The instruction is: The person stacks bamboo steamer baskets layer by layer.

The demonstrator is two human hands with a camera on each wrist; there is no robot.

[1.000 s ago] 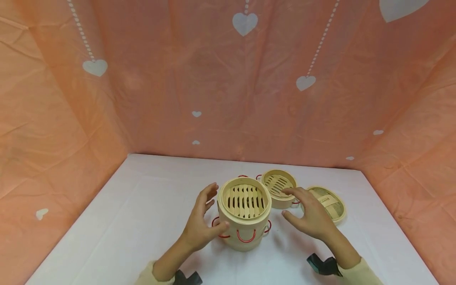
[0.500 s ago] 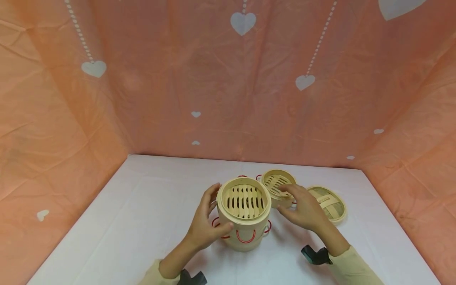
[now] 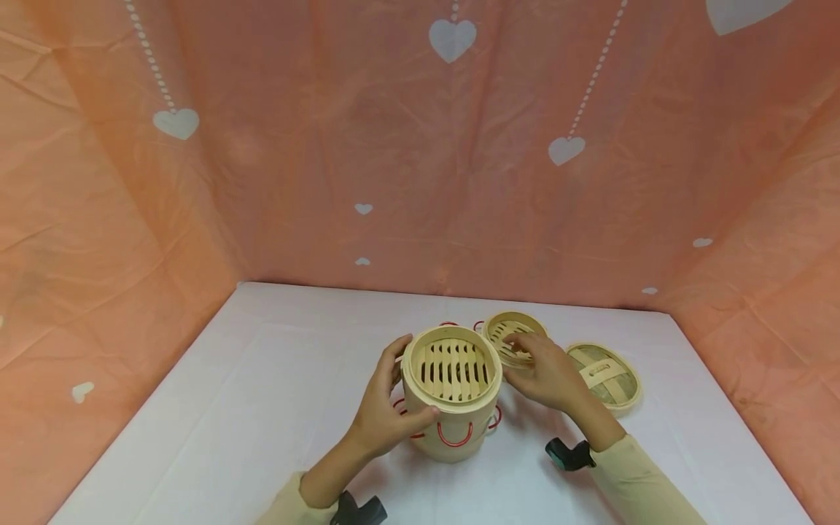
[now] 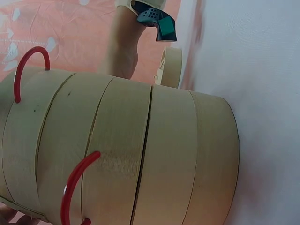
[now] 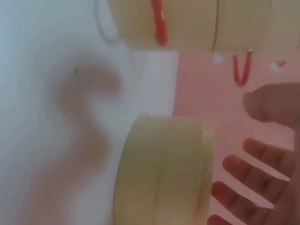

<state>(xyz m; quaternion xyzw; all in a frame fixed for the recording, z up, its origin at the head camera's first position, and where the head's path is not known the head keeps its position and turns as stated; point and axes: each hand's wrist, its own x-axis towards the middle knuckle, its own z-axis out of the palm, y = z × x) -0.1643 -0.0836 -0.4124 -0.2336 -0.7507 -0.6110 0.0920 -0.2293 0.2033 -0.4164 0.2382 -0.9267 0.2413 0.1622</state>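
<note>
A tall stack of bamboo steamer baskets (image 3: 451, 368) with red loop handles stands upright, its slatted top facing up. My left hand (image 3: 383, 415) grips its upper part, thumb across the front and fingers round the far left side. In the left wrist view, the stacked tiers (image 4: 168, 154) fill the picture, and a little of the fingers shows at the lower left corner. My right hand (image 3: 550, 375) is raised right of the stack, overlapping a smaller steamer basket (image 3: 517, 318) behind it. The right wrist view shows its fingers (image 5: 267, 185) spread, with nothing between them and the thumb.
A round woven bamboo lid (image 3: 607, 375) lies at the right, beyond my right forearm. The white-covered table (image 3: 262, 408) is walled by orange-pink cloth (image 3: 394, 146) with white hearts.
My left hand has closed in on the upper stack, its thumb moving right across the front. My right hand has moved left toward the stack. The baskets and lid stay put.
</note>
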